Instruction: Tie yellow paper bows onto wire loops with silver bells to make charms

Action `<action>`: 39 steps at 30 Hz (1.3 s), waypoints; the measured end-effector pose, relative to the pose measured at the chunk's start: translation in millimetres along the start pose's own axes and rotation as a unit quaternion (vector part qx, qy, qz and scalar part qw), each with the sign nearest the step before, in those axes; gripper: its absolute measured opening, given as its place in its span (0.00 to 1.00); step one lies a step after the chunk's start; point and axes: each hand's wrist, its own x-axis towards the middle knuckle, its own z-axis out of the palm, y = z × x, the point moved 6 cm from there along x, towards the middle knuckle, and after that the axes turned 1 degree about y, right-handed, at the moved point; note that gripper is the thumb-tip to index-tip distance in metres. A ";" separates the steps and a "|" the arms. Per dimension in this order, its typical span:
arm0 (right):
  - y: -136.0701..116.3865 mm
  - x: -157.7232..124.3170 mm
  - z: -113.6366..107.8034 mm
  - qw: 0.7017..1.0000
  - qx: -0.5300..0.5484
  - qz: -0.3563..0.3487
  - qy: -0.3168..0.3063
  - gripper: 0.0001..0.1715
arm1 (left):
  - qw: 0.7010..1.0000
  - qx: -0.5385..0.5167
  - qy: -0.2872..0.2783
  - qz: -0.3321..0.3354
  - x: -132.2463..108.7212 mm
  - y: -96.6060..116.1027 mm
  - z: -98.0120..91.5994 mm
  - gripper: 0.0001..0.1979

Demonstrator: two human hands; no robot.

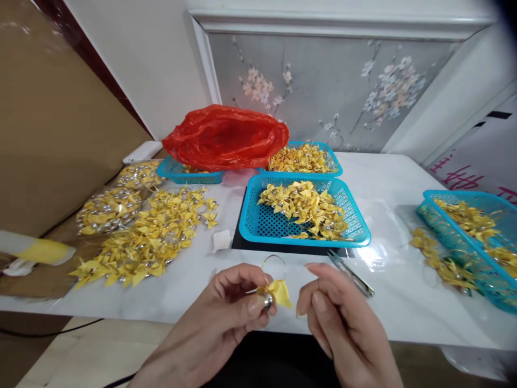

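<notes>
Yellow ribbon bows (141, 242) lie heaped at the left of the desk (396, 178), too many to count. Four blue baskets (262, 221) stand on it: one half under a red bag (226, 134), two in the middle, one at right. Near the front edge the left hand (226, 318) pinches one yellow bow (279, 293). The right hand (339, 323) curls just beside it, grip unclear. One metal tool (351, 276) lies behind.

white panel (480, 153) on the right: red characters (456, 177), probably Chinese, cut off by the frame edge, so can't read them tbh
anything else: no readable labels, brands or numbers
</notes>
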 end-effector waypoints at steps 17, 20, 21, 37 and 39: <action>-60.9 14.5 22.3 0.882 -0.308 -0.354 0.051 0.13 | 0.890 -0.423 0.129 -0.108 0.1 -22.8 -9.6 0.30; -64.2 13.9 27.5 0.869 -0.316 -0.377 0.058 0.13 | 0.882 -0.440 0.133 -0.104 0.8 -22.8 -9.0 0.27; -65.0 13.9 28.9 0.864 -0.321 -0.384 0.058 0.14 | 0.879 -0.445 0.136 -0.101 0.9 -22.9 -9.3 0.27; -56.9 24.0 15.5 0.892 -0.341 -0.295 0.026 0.13 | 0.988 -0.142 0.051 -0.023 9.3 -12.6 -4.3 0.08; -47.7 25.8 6.6 0.911 -0.322 -0.257 0.015 0.11 | 0.994 -0.078 0.081 0.004 6.8 -10.4 -6.6 0.08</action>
